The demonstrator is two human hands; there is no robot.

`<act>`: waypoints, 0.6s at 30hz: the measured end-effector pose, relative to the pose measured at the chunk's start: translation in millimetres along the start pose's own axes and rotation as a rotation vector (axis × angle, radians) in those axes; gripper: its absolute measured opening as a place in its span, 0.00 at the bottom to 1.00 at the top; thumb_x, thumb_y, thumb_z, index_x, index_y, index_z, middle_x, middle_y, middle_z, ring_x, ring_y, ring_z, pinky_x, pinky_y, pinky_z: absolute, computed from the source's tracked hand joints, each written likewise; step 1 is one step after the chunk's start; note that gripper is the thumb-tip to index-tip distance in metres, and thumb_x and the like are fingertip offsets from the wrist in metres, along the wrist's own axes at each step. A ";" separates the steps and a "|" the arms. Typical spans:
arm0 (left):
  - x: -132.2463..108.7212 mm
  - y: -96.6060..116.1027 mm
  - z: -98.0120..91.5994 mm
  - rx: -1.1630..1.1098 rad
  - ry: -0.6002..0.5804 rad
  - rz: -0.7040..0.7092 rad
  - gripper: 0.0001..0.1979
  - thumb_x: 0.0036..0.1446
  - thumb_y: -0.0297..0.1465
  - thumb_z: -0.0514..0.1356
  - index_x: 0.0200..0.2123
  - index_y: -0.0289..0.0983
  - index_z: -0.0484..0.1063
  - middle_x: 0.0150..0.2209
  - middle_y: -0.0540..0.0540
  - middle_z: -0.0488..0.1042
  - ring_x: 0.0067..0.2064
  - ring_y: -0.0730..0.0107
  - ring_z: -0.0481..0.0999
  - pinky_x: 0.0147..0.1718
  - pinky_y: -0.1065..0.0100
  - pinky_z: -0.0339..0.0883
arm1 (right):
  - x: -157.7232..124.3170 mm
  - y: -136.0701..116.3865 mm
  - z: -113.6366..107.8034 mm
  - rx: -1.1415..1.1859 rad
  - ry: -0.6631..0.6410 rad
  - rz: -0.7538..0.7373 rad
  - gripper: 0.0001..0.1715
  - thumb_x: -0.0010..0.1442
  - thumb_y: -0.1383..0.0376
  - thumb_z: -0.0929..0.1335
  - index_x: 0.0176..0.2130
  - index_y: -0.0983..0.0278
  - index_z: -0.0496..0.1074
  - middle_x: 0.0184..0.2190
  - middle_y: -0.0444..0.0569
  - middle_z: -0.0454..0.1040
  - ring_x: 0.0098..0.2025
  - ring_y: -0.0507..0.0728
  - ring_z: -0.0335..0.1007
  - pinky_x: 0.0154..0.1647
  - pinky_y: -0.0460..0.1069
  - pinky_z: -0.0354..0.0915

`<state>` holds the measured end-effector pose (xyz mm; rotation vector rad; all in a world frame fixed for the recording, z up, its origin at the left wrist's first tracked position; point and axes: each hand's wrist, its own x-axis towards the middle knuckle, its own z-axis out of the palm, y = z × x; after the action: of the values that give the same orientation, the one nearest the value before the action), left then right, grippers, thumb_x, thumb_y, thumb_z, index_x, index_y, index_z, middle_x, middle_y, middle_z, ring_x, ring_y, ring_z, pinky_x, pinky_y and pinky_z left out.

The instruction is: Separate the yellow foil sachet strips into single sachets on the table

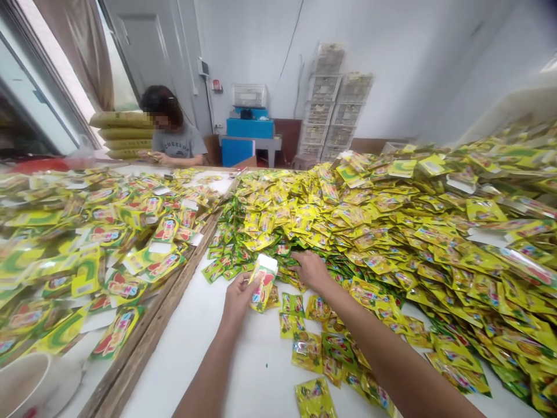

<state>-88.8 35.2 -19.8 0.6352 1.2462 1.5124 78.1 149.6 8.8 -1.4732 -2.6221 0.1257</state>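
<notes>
My left hand is closed around a small yellow-and-green carton with a red picture on its front. The carton is tilted, and its white end flap points up and away from me. To the right, my right hand reaches to the near edge of a heap of sachets, fingers apart and touching green sachets. Yellow sachets lie heaped just beyond it. Between and below my forearms, loose yellow and green sachets are spread on the white tabletop.
A wooden strip divides the table. Left of it lie many flat cartons and a white cup. A co-worker sits across the table, near stacked sacks. White crates and a blue cabinet stand behind.
</notes>
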 end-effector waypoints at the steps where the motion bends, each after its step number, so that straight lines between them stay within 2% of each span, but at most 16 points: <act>1: -0.8 0.1 0.0 0.001 -0.029 -0.002 0.22 0.40 0.44 0.67 0.35 0.34 0.71 0.25 0.48 0.78 0.27 0.65 0.77 0.27 0.68 0.68 | -8.6 1.0 0.7 0.034 0.009 -0.016 0.13 0.59 0.64 0.65 0.43 0.63 0.74 0.37 0.55 0.77 0.43 0.61 0.69 0.39 0.50 0.59; 4: -3.7 -1.5 1.1 0.010 -0.118 -0.007 0.20 0.40 0.42 0.68 0.32 0.35 0.71 0.26 0.48 0.78 0.27 0.66 0.76 0.27 0.70 0.67 | -38.1 2.9 4.7 0.248 0.116 -0.015 0.17 0.60 0.61 0.63 0.46 0.62 0.72 0.40 0.52 0.76 0.44 0.60 0.68 0.42 0.51 0.60; 6: -6.5 -1.6 3.1 0.027 -0.143 -0.030 0.19 0.40 0.42 0.68 0.31 0.35 0.70 0.26 0.48 0.77 0.26 0.67 0.76 0.27 0.70 0.66 | -57.1 3.8 7.7 0.444 0.211 0.105 0.20 0.61 0.58 0.61 0.48 0.62 0.71 0.32 0.50 0.75 0.35 0.58 0.68 0.37 0.50 0.61; 7: -8.0 -0.9 4.4 0.041 -0.148 -0.044 0.20 0.40 0.42 0.68 0.32 0.35 0.70 0.25 0.49 0.77 0.25 0.67 0.75 0.26 0.70 0.65 | -65.2 4.6 8.8 0.540 0.246 0.184 0.22 0.61 0.56 0.60 0.49 0.62 0.70 0.26 0.47 0.72 0.29 0.57 0.66 0.31 0.49 0.60; 9: -11.0 1.2 7.2 0.076 -0.150 -0.069 0.21 0.39 0.43 0.68 0.32 0.35 0.69 0.23 0.50 0.76 0.23 0.69 0.74 0.25 0.71 0.64 | -77.8 7.0 10.4 0.713 0.269 0.309 0.25 0.60 0.52 0.60 0.51 0.62 0.67 0.17 0.40 0.61 0.19 0.53 0.56 0.22 0.47 0.54; 11: -13.2 3.4 9.5 0.109 -0.150 -0.077 0.21 0.38 0.42 0.69 0.32 0.35 0.69 0.22 0.50 0.75 0.22 0.70 0.73 0.24 0.71 0.63 | -85.0 10.9 12.0 0.810 0.244 0.350 0.25 0.59 0.50 0.60 0.49 0.62 0.67 0.15 0.36 0.51 0.17 0.51 0.49 0.20 0.46 0.49; 12: -13.9 4.1 10.4 0.122 -0.147 -0.079 0.21 0.37 0.42 0.69 0.32 0.35 0.69 0.22 0.50 0.75 0.22 0.70 0.73 0.24 0.72 0.63 | -86.8 13.2 13.4 0.823 0.225 0.344 0.24 0.59 0.51 0.60 0.47 0.62 0.67 0.15 0.36 0.51 0.17 0.51 0.48 0.20 0.46 0.49; 14: -14.3 4.2 11.1 0.135 -0.144 -0.079 0.21 0.36 0.41 0.69 0.30 0.35 0.68 0.23 0.50 0.76 0.23 0.70 0.73 0.24 0.72 0.63 | -87.9 17.4 16.9 0.767 0.219 0.285 0.20 0.58 0.52 0.62 0.43 0.62 0.69 0.17 0.39 0.56 0.20 0.52 0.53 0.22 0.47 0.53; 16: -13.7 2.5 10.5 0.143 -0.156 -0.072 0.20 0.36 0.40 0.70 0.29 0.35 0.68 0.23 0.50 0.76 0.24 0.70 0.74 0.24 0.72 0.64 | -87.3 20.4 20.0 0.654 0.273 0.175 0.14 0.56 0.56 0.64 0.37 0.62 0.70 0.25 0.46 0.66 0.29 0.56 0.61 0.31 0.50 0.59; 18: -12.6 -0.1 9.4 0.157 -0.171 -0.069 0.19 0.37 0.40 0.69 0.29 0.36 0.68 0.25 0.50 0.76 0.25 0.70 0.74 0.25 0.72 0.64 | -86.6 21.9 20.3 0.567 0.346 0.092 0.09 0.55 0.59 0.66 0.32 0.63 0.71 0.32 0.51 0.70 0.38 0.59 0.63 0.41 0.54 0.60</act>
<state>-76.5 27.1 -14.4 0.7994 1.2492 1.2846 138.0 86.9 -20.6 -1.2717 -2.0161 0.5227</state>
